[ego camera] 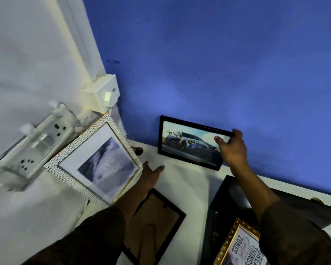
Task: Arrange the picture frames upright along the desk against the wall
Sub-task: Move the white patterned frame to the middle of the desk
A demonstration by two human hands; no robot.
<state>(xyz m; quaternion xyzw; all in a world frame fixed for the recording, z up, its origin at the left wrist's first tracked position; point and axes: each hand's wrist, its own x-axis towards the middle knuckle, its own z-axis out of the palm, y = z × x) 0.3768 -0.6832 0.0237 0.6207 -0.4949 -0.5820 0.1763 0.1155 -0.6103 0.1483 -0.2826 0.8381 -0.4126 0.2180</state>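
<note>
A black frame with a car picture (183, 142) stands upright on the white desk (187, 180) against the blue wall. My right hand (231, 148) grips its upper right corner. A white textured frame (96, 159) leans upright in the corner to the left. My left hand (149, 175) hovers open at that frame's lower right edge, fingers spread, holding nothing. A black frame (159, 224) lies face down on the desk under my left forearm. A gold beaded frame with text (241, 247) lies at the bottom right.
A white switch box (105, 92) sits on the wall in the corner. A white power strip (36, 144) hangs on the left wall. A black box-shaped object (229, 199) sits on the desk at the right, beneath my right arm.
</note>
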